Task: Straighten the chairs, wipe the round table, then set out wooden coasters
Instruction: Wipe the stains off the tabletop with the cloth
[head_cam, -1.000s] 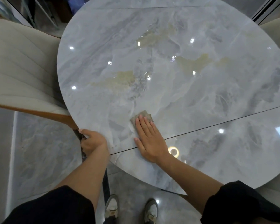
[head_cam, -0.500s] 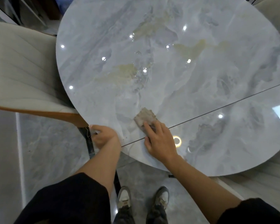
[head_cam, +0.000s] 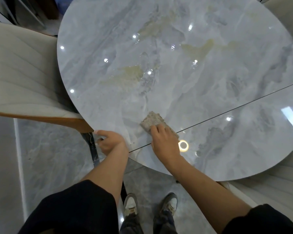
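Observation:
The round grey marble table point(head_cam: 176, 78) fills the head view, with a thin dark seam crossing its near part. A small grey-beige cloth point(head_cam: 151, 120) lies on the top just beyond that seam. My right hand point(head_cam: 165, 142) rests on the cloth's near half, fingers bent down over it. My left hand point(head_cam: 111, 142) grips the table's near-left rim, thumb on top and fingers curled under. Yellowish smears show on the top further in. No coasters are in sight.
A cream padded chair point(head_cam: 24, 73) with a wooden edge stands against the table's left side. Another cream chair point(head_cam: 269, 191) sits at the lower right, and part of a third point(head_cam: 286, 9) at the top right. My shoes point(head_cam: 130, 206) stand on the glossy floor.
My right hand pulled back toward the near edge with the cloth, and its fingers went from flat to bent, leaving more cloth showing ahead of them. My left hand stayed on the rim.

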